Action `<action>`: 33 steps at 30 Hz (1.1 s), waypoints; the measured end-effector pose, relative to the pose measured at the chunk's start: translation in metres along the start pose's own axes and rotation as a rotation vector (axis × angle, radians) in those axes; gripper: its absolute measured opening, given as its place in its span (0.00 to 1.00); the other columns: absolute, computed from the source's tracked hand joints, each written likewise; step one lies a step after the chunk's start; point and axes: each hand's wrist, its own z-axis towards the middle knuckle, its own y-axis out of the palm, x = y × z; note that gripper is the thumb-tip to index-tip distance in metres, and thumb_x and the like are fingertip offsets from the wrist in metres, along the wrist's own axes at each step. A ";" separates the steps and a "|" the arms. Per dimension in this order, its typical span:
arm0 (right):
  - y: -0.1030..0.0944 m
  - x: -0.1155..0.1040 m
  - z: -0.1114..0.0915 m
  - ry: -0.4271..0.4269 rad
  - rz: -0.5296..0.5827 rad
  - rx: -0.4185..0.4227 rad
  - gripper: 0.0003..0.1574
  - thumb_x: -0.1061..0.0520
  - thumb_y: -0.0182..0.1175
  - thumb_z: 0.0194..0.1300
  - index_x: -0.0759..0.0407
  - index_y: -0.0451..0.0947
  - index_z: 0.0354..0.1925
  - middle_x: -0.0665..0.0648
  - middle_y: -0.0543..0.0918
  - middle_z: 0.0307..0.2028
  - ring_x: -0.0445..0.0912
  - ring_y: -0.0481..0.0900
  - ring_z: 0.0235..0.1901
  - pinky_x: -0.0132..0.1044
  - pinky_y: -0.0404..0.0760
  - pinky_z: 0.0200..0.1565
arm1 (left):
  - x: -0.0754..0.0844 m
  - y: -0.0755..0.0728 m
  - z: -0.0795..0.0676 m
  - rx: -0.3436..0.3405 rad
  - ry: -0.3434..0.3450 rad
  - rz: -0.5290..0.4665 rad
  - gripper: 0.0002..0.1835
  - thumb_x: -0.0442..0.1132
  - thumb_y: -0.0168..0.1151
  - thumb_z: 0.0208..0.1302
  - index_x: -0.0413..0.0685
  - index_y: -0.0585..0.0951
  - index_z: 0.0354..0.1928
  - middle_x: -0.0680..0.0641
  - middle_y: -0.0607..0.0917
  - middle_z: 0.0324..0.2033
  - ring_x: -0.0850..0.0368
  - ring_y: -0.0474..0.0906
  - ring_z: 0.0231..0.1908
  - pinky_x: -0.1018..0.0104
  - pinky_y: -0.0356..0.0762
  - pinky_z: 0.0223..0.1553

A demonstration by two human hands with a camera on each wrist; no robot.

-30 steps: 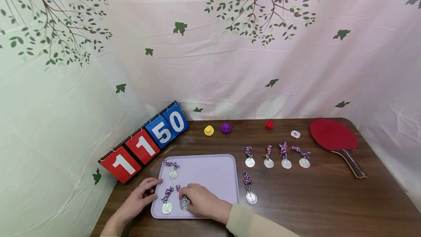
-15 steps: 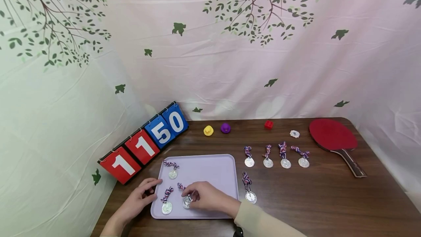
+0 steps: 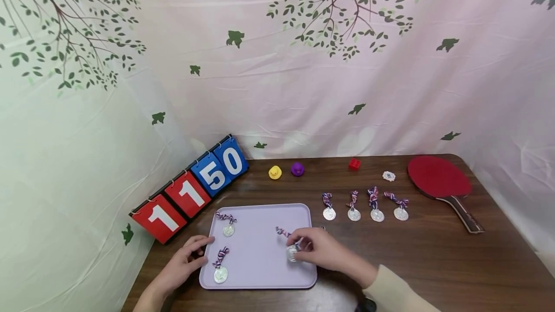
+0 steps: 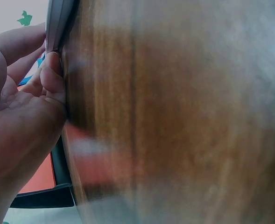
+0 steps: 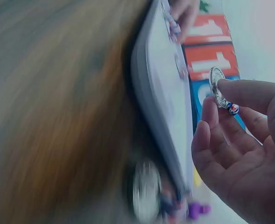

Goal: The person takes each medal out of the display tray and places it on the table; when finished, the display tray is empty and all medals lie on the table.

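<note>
My right hand (image 3: 318, 249) pinches a silver medal (image 3: 292, 253) between thumb and fingers, above the right part of the lilac tray (image 3: 260, 283). Its knotted red, white and blue ribbon (image 3: 284, 231) hangs off to the left. In the right wrist view the medal (image 5: 215, 86) is seen nearly edge-on at the thumb tip. My left hand (image 3: 184, 264) rests at the tray's left side, with thumb and fingertips touching its rim (image 4: 58, 23). Two more silver medals lie on the tray's left part: one at the back (image 3: 228, 230), one at the front (image 3: 220, 274).
Several silver medals (image 3: 353, 214) lie in a row right of the tray; another (image 5: 146, 191) is mostly hidden behind my right hand. Behind are a yellow duck (image 3: 275, 172), purple duck (image 3: 297, 169), red brick (image 3: 354, 164), white chip (image 3: 389, 176) and red paddle (image 3: 439, 177). A flip scoreboard (image 3: 191, 189) stands left.
My right hand has carried the medal rightward, from beside the front medal to over the tray's right side. The left hand has stayed at the tray's edge.
</note>
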 end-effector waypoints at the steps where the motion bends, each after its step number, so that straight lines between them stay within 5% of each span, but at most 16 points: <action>1: -0.007 0.002 -0.006 0.005 -0.005 0.014 0.15 0.59 0.69 0.55 0.51 0.81 0.42 0.49 0.82 0.32 0.39 0.77 0.29 0.32 0.77 0.31 | 0.000 0.000 0.000 0.000 -0.001 0.001 0.23 0.41 0.64 0.62 0.66 0.76 0.59 0.51 0.70 0.55 0.50 0.65 0.49 0.66 0.67 0.41; 9: -0.054 0.022 -0.050 -0.031 -0.138 0.138 0.15 0.61 0.69 0.55 0.51 0.79 0.42 0.49 0.80 0.34 0.41 0.76 0.28 0.34 0.76 0.29 | 0.001 0.000 0.000 0.001 0.003 0.003 0.22 0.41 0.64 0.62 0.65 0.76 0.59 0.51 0.70 0.56 0.50 0.65 0.49 0.66 0.68 0.41; 15: -0.073 0.036 -0.076 0.042 -0.274 0.212 0.16 0.62 0.69 0.54 0.49 0.79 0.41 0.46 0.80 0.35 0.41 0.74 0.27 0.32 0.73 0.29 | 0.001 0.000 0.000 0.002 0.001 0.001 0.22 0.41 0.64 0.62 0.66 0.77 0.59 0.51 0.70 0.55 0.50 0.65 0.49 0.66 0.68 0.41; 24: -0.078 0.049 -0.099 0.033 -0.447 0.200 0.20 0.66 0.70 0.48 0.50 0.78 0.39 0.45 0.76 0.37 0.34 0.71 0.27 0.30 0.73 0.28 | 0.000 0.000 0.000 0.007 0.008 -0.002 0.23 0.40 0.64 0.62 0.66 0.77 0.59 0.51 0.70 0.55 0.50 0.65 0.49 0.67 0.68 0.41; 33: -0.077 0.040 -0.101 0.097 -0.625 0.153 0.17 0.61 0.71 0.49 0.46 0.80 0.39 0.40 0.74 0.37 0.35 0.71 0.33 0.35 0.75 0.36 | -0.001 0.000 0.000 0.008 0.013 -0.003 0.23 0.40 0.64 0.62 0.65 0.76 0.59 0.51 0.70 0.55 0.50 0.65 0.49 0.66 0.68 0.41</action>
